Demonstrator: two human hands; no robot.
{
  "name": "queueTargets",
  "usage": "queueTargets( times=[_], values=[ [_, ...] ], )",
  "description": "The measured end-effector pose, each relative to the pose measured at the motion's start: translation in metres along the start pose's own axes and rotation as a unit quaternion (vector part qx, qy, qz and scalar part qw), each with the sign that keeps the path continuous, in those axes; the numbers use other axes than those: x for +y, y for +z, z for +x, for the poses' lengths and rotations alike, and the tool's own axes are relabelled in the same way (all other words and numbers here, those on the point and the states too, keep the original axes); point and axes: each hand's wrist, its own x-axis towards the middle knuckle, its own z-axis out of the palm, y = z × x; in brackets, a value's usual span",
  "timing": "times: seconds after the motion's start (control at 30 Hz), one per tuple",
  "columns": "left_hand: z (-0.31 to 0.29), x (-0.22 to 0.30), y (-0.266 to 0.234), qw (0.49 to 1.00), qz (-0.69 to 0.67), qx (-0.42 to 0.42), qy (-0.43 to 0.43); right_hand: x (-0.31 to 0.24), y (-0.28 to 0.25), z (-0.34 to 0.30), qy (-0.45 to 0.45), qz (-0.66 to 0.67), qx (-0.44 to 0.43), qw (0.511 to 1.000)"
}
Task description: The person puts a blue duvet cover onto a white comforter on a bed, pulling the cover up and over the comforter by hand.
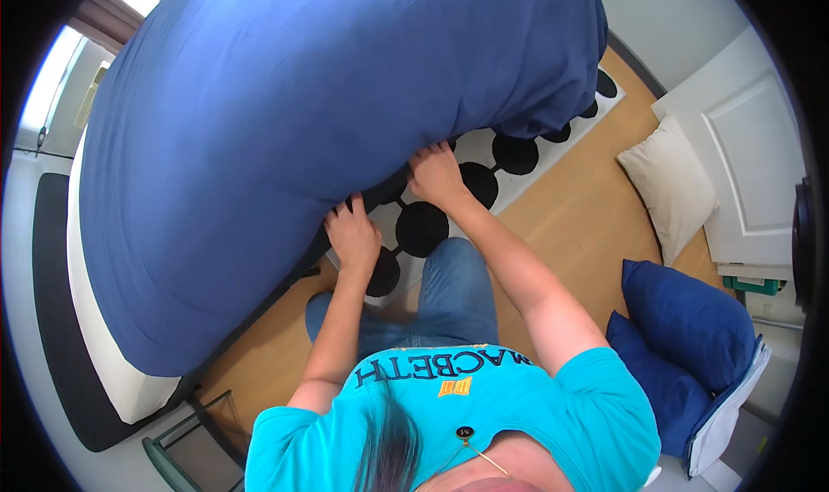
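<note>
A blue bed sheet (285, 86) is spread over the large bed, smooth on top and gathered into loose folds at its far right corner. My left hand (352, 235) grips the sheet's near edge, its fingertips bent in at the mattress side. Farther along the same edge, to the right, my right hand (434, 179) has its fingers curled under the sheet and partly hidden. At the left end, a strip of white mattress (108, 345) shows beyond the sheet. My knees are close to the bed's side.
Under the bed's edge lies a white rug with black dots (423, 228) on the wood floor. A beige pillow (669, 185) leans by a white door (751, 155). Blue pillows (686, 323) are piled at right. A black headboard (65, 319) and a green-framed stand (177, 457) are at left.
</note>
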Motion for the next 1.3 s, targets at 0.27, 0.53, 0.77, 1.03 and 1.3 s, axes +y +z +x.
queueTargets(
  times=[0.27,0.53,0.77,1.03,1.3],
  values=[
    [0.028,-0.014,0.010,0.993,0.003,-0.115,-0.006,0.000,0.013,0.030,0.066,0.003,-0.197,0.978],
    [-0.008,0.010,-0.043,0.981,-0.165,-0.035,0.097,-0.034,-0.041,0.006,0.147,0.126,-0.101,0.976],
    [0.035,0.026,-0.013,0.985,-0.129,-0.016,0.111,-0.025,-0.031,0.013,-0.014,0.091,0.097,0.991],
    [0.053,0.033,0.030,0.989,-0.090,0.003,0.118,-0.015,-0.003,0.029,0.054,0.065,-0.107,0.991],
    [0.035,0.048,-0.012,0.980,-0.136,-0.063,0.129,0.083,-0.014,-0.068,0.463,0.684,0.133,0.548]
  ],
)
